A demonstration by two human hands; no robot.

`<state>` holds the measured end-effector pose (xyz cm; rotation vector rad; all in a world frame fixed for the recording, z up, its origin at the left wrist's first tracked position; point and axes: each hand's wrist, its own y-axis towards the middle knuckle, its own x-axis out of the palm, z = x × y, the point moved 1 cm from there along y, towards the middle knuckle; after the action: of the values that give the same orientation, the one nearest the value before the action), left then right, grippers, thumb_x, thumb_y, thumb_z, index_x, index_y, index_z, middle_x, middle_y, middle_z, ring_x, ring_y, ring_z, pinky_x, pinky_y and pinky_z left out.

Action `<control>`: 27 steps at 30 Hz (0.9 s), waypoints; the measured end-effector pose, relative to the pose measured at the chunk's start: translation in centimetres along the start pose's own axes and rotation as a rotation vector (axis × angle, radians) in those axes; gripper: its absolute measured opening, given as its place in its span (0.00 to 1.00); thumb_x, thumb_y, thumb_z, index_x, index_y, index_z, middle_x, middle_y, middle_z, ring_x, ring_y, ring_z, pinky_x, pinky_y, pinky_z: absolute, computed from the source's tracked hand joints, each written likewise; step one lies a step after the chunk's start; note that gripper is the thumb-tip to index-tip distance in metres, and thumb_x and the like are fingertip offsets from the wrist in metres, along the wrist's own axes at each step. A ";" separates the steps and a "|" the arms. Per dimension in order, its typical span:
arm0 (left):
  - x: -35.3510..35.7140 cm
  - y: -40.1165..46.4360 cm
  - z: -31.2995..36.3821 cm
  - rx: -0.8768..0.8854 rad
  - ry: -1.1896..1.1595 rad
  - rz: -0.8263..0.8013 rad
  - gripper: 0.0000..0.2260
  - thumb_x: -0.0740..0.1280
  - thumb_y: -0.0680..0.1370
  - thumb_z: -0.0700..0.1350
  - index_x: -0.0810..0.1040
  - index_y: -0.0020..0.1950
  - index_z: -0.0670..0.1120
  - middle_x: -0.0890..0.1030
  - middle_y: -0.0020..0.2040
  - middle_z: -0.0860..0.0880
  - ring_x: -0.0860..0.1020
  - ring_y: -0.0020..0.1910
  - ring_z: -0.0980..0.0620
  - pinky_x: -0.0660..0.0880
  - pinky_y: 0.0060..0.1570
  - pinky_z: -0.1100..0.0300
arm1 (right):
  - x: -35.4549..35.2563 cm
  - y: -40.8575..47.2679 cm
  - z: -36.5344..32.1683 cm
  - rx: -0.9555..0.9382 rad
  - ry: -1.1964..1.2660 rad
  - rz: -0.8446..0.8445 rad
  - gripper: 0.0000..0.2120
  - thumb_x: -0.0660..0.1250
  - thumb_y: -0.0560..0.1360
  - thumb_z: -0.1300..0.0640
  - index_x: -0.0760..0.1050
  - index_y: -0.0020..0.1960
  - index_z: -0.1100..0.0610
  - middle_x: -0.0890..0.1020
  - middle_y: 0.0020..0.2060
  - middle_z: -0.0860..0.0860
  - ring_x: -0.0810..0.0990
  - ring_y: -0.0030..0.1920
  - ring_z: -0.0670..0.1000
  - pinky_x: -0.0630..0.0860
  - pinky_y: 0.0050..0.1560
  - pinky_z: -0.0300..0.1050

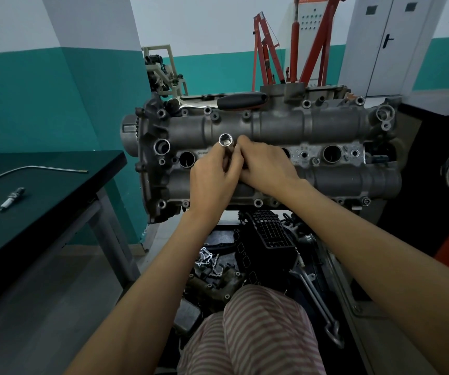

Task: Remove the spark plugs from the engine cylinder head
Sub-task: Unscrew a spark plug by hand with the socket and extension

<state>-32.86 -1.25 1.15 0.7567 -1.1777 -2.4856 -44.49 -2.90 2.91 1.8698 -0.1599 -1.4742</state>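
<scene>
The grey engine cylinder head (326, 125) lies across the middle, with open plug wells at left (186, 159) and right (331, 153). My left hand (212, 180) grips a long chrome socket (226, 140) that stands over a well between them, its open end facing up. Beside it, my right hand (268, 163) has its fingers curled against the socket's lower shaft. One spark plug (12, 198) lies on the dark table (55, 212) at left. A ratchet with a black handle (242, 101) rests on the head's far edge.
A bent metal tube (28, 170) lies on the table near the plug. Loose engine parts and a black manifold (269, 231) sit on the floor below the head. A red engine hoist (293, 50) stands behind. A dark bench (434, 109) is at right.
</scene>
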 end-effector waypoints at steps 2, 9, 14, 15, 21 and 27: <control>0.0 0.1 0.2 0.002 -0.005 0.017 0.17 0.64 0.79 0.47 0.71 0.33 0.40 0.66 0.23 0.52 0.65 0.25 0.52 0.64 0.29 0.59 | 0.0 0.1 0.0 0.008 -0.040 0.011 0.11 0.58 0.75 0.49 0.71 0.47 0.57 0.81 0.39 0.57 0.79 0.41 0.61 0.61 0.34 0.44; -0.1 -0.1 0.1 0.018 -0.007 0.018 0.11 0.64 0.78 0.46 0.74 0.39 0.41 0.67 0.25 0.54 0.67 0.25 0.55 0.64 0.29 0.62 | 0.1 0.1 0.1 -0.022 -0.049 -0.017 0.08 0.56 0.75 0.52 0.69 0.46 0.56 0.80 0.42 0.55 0.78 0.42 0.61 0.61 0.35 0.45; 0.0 -0.1 0.0 0.014 -0.026 0.012 0.10 0.63 0.78 0.43 0.72 0.38 0.42 0.67 0.25 0.54 0.66 0.25 0.56 0.62 0.28 0.65 | -0.1 0.0 0.0 -0.017 0.028 -0.005 0.09 0.56 0.73 0.49 0.61 0.44 0.54 0.79 0.41 0.54 0.78 0.40 0.60 0.58 0.32 0.45; 0.0 -0.1 0.0 0.017 -0.027 0.016 0.11 0.63 0.78 0.44 0.71 0.37 0.43 0.66 0.25 0.54 0.66 0.25 0.55 0.61 0.28 0.65 | -0.1 0.0 0.0 -0.011 0.020 0.000 0.09 0.57 0.74 0.49 0.65 0.45 0.54 0.79 0.40 0.54 0.78 0.40 0.60 0.59 0.33 0.44; 0.0 0.0 0.1 0.031 -0.037 0.035 0.16 0.65 0.78 0.48 0.72 0.34 0.40 0.66 0.23 0.52 0.66 0.25 0.52 0.64 0.29 0.60 | 0.0 0.2 0.1 0.012 -0.031 0.003 0.13 0.57 0.76 0.51 0.76 0.46 0.58 0.81 0.39 0.58 0.78 0.41 0.62 0.62 0.34 0.45; 0.0 -0.2 -0.1 0.031 -0.030 0.016 0.10 0.63 0.77 0.45 0.70 0.36 0.44 0.66 0.25 0.55 0.67 0.25 0.56 0.62 0.28 0.66 | 0.0 0.1 0.0 -0.017 0.032 -0.026 0.08 0.56 0.74 0.51 0.61 0.44 0.55 0.78 0.41 0.55 0.77 0.41 0.60 0.61 0.34 0.46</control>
<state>-32.80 -1.16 1.01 0.7173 -1.2301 -2.4800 -44.48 -3.02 2.95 1.8866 -0.1083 -1.4580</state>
